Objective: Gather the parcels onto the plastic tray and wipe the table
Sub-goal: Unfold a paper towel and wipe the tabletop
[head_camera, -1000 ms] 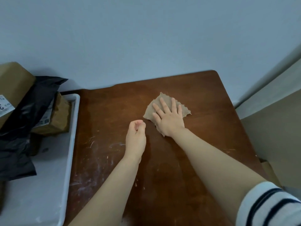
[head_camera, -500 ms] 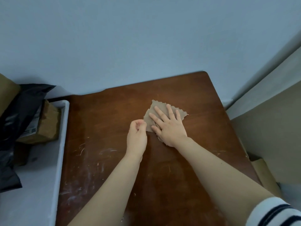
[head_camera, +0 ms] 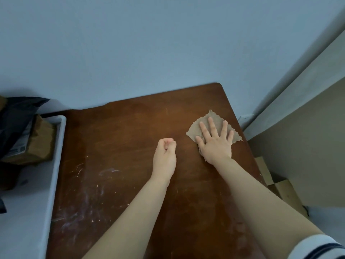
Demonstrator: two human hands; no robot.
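My right hand (head_camera: 215,142) lies flat with spread fingers on a tan cloth (head_camera: 211,119) near the far right corner of the dark wooden table (head_camera: 121,139). My left hand (head_camera: 165,156) is curled into a loose fist over the middle of the table and holds nothing. A white plastic tray (head_camera: 56,165) stands along the table's left side. In it lie a brown paper parcel (head_camera: 40,143) and a black plastic parcel (head_camera: 15,120), both partly cut off by the frame edge.
White scuff marks (head_camera: 84,193) streak the table's near left part. A blue wall (head_camera: 149,43) runs behind the table. To the right stands a beige panel (head_camera: 308,146), with cardboard pieces (head_camera: 283,191) on the floor beside the table.
My right hand has slid the cloth from the table's middle toward the far right corner. My left hand stays fisted at about the same spot. The view has shifted right.
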